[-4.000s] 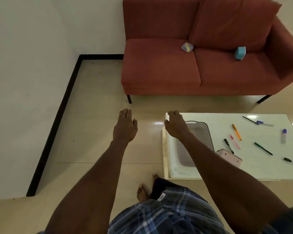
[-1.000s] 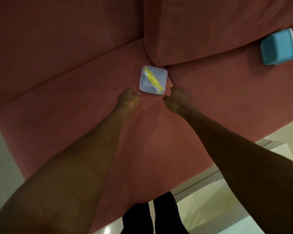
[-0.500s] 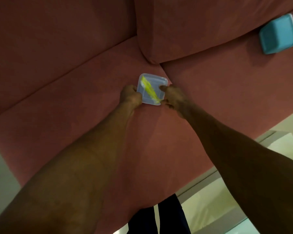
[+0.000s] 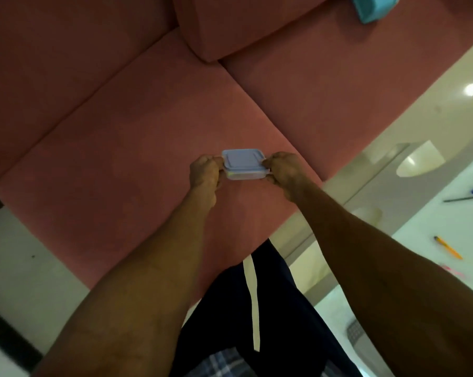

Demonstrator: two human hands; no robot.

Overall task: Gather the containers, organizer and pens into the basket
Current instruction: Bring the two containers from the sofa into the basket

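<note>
Pinching the lidded clear container [image 4: 244, 164] between my left hand [image 4: 206, 172] and right hand [image 4: 284, 170] at frame centre, I judged keeping it level safest.

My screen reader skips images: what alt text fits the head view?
Both hands, left hand and right hand, grip a small lidded container above a red sofa. A teal container sits farther back; pens lie on the white table.
</note>
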